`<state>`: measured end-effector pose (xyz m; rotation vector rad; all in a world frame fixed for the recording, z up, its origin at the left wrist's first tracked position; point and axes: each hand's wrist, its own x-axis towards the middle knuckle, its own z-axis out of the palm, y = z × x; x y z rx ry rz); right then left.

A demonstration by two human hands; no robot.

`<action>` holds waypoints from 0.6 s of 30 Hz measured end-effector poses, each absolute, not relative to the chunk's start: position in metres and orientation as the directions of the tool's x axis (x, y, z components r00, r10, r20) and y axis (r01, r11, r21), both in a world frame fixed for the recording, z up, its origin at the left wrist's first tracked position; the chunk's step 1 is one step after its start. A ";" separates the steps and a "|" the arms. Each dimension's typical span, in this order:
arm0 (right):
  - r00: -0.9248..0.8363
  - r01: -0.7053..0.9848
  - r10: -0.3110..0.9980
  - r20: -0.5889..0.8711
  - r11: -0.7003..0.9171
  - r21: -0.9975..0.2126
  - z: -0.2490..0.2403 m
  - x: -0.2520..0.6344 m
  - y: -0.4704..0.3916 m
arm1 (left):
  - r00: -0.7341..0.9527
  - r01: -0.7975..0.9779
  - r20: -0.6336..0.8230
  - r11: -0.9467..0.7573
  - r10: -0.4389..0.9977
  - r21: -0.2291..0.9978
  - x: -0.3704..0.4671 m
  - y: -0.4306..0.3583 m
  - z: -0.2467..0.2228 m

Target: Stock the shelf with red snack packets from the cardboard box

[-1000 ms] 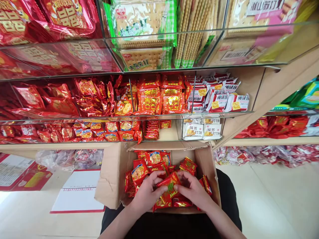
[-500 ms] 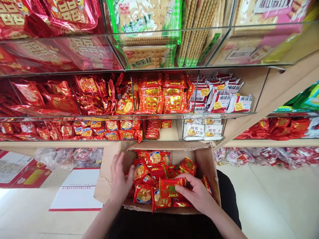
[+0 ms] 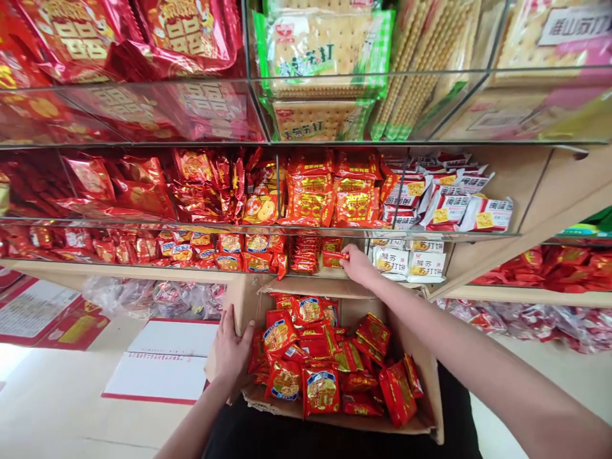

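My right hand (image 3: 359, 265) reaches over the cardboard box (image 3: 433, 395) into the low shelf. Its thumb and fingers pinch a small red snack packet (image 3: 331, 260), which lies against another red packet there. A stack of red packets (image 3: 305, 255) stands just left of it. My left hand (image 3: 233, 349) rests on the left side of the box, fingers stretched out and thumb apart. Inside the box lie several loose red and gold packets (image 3: 321, 390). The box sits tilted on my lap.
White cracker packets (image 3: 408, 261) stand right of the hand, behind a clear divider. The clear shelf front (image 3: 335, 233) runs above it. Bagged goods (image 3: 157, 296) lie under the shelf, and a white and red carton (image 3: 160, 360) is on the floor at left.
My right hand has moved from inside the box up and forward to the low shelf, carrying a red packet. My left hand stays at the box's left side. The view has shifted a little.
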<state>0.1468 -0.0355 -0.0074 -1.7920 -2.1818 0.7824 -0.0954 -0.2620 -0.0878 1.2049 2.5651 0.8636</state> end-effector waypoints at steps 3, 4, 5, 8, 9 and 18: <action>-0.173 0.880 0.958 -0.230 0.046 -0.473 -0.029 0.127 -0.004 | -0.665 0.640 0.084 0.509 0.742 0.576 -0.097 -0.263 -0.092; -0.160 0.888 0.955 -0.251 0.028 -0.458 -0.036 0.122 0.004 | -0.670 0.636 0.083 0.512 0.738 0.577 -0.098 -0.264 -0.094; -0.149 0.895 0.951 -0.270 0.014 -0.446 -0.041 0.118 0.010 | -0.674 0.631 0.081 0.516 0.734 0.579 -0.099 -0.265 -0.096; -0.123 0.906 0.943 -0.311 -0.022 -0.423 -0.057 0.108 0.023 | -0.687 0.616 0.075 0.524 0.723 0.588 -0.100 -0.267 -0.099; -0.110 0.908 0.943 -0.314 -0.033 -0.418 -0.061 0.107 0.026 | -0.689 0.613 0.075 0.524 0.721 0.591 -0.100 -0.267 -0.099; -0.127 0.889 0.953 -0.275 -0.014 -0.459 -0.088 0.101 0.040 | -0.689 0.594 0.072 0.506 0.721 0.625 -0.101 -0.266 -0.094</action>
